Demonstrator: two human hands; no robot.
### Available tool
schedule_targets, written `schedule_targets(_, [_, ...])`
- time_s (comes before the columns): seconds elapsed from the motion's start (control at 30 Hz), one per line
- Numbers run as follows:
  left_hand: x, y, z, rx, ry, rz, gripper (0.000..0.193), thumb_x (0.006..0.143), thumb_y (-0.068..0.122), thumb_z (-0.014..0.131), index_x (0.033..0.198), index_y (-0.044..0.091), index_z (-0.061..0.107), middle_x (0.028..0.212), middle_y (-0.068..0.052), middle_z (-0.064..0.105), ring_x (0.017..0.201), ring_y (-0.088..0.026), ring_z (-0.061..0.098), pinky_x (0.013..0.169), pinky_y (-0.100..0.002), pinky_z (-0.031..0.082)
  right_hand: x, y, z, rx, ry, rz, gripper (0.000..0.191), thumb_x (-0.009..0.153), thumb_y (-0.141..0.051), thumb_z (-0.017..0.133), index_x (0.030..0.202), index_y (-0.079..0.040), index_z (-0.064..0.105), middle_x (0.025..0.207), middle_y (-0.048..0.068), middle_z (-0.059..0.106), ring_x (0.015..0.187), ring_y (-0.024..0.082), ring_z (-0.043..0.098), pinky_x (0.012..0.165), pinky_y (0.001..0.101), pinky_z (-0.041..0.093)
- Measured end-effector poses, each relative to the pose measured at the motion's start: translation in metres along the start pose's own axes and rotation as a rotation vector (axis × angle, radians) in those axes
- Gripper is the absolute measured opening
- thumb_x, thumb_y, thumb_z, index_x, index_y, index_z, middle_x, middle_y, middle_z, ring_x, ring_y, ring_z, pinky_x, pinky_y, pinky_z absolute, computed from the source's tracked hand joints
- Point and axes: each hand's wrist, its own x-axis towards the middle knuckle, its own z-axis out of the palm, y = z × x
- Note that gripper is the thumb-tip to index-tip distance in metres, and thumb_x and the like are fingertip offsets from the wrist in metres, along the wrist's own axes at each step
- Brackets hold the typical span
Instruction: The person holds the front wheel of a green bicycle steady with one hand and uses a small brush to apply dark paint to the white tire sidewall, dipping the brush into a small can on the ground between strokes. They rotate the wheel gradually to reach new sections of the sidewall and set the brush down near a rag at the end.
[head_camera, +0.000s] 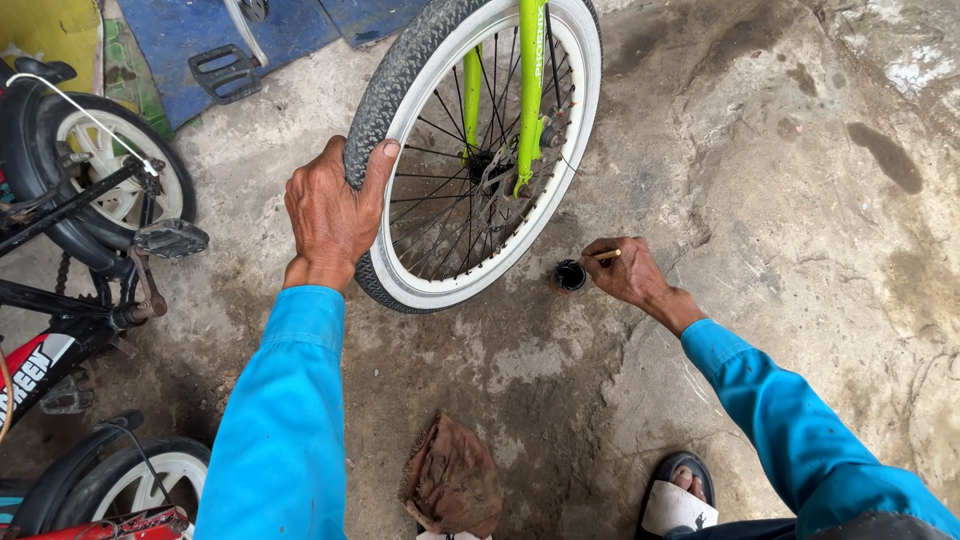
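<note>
— What's going on down there on the floor (780, 200)?

— The left hand (330, 215) has its grip clamped over the tyre of the bicycle wheel (478, 150), thumb on the white sidewall, steadying it. The wheel stands upright in a lime-green fork (530, 90), resting on the concrete.

— And the other hand?

— The right hand (630, 272) has its fingers pinched together on a thin stick (604, 256), its tip at a small dark pot (569, 276) that sits on the floor just beside the bottom of the rim.

— So what stage is this, you reckon?

— Looks to me like loading the stick from the pot, grease or oil I'd guess, though I can't see what's inside. The hub seems the likely target.

— What would that call for?

— Lifting the stick without dripping and threading it between the spokes, with the wheel held steady.

— Anything else around?

— A brown rag (452, 480) near a sandalled foot (682, 495), and a black children's bicycle (90, 220) off to the left.
</note>
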Motion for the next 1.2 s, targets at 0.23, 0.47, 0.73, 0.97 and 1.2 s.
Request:
schedule_targets(0.23, [0.001,-0.002,0.002,-0.004,-0.014,-0.019,0.065,0.103,0.059,0.062,0.083,-0.002,0.065,0.063,-0.022,0.063,0.055,-0.036,0.065,0.060,-0.053,0.052,-0.009,-0.003,-0.005,-0.029,0.002,-0.034,0.026,0.093,-0.019,0.070,0.110,-0.001,0.078,0.105,0.018,0.079,0.092,0.031,0.079,0.083,0.0409,0.065])
schedule_targets(0.47, [0.001,-0.003,0.001,0.004,-0.031,-0.026,0.068,0.103,0.061,0.061,0.090,-0.005,0.068,0.063,-0.024,0.063,0.057,-0.038,0.066,0.062,-0.054,0.053,-0.015,-0.007,-0.010,-0.056,-0.018,0.018,0.026,0.093,-0.021,0.070,0.107,-0.003,0.079,0.101,0.016,0.080,0.088,0.029,0.079,0.081,0.0412,0.064])
schedule_targets(0.73, [0.000,-0.003,0.000,-0.012,-0.028,-0.024,0.070,0.102,0.062,0.061,0.093,-0.007,0.070,0.066,-0.025,0.066,0.058,-0.038,0.068,0.064,-0.054,0.054,-0.014,-0.015,-0.013,-0.186,-0.156,-0.010,0.024,0.090,-0.024,0.070,0.102,-0.006,0.081,0.091,0.013,0.080,0.078,0.028,0.076,0.078,0.0415,0.061])
schedule_targets(0.97, [0.001,0.004,-0.005,-0.006,-0.046,-0.068,0.067,0.100,0.060,0.062,0.094,-0.006,0.068,0.066,-0.025,0.066,0.059,-0.039,0.068,0.064,-0.053,0.053,-0.004,-0.032,-0.018,0.501,0.094,0.021,0.016,0.094,-0.012,0.068,0.100,0.000,0.077,0.082,0.018,0.079,0.063,0.020,0.076,0.059,0.0318,0.064])
schedule_targets(1.2, [0.001,0.011,-0.006,-0.031,-0.006,-0.074,0.061,0.100,0.059,0.061,0.086,0.000,0.067,0.069,-0.023,0.068,0.064,-0.042,0.068,0.065,-0.052,0.052,-0.043,-0.104,0.042,0.937,0.380,0.003,0.019,0.096,-0.013,0.066,0.107,-0.001,0.076,0.088,0.015,0.080,0.061,0.017,0.076,0.046,0.0282,0.060])
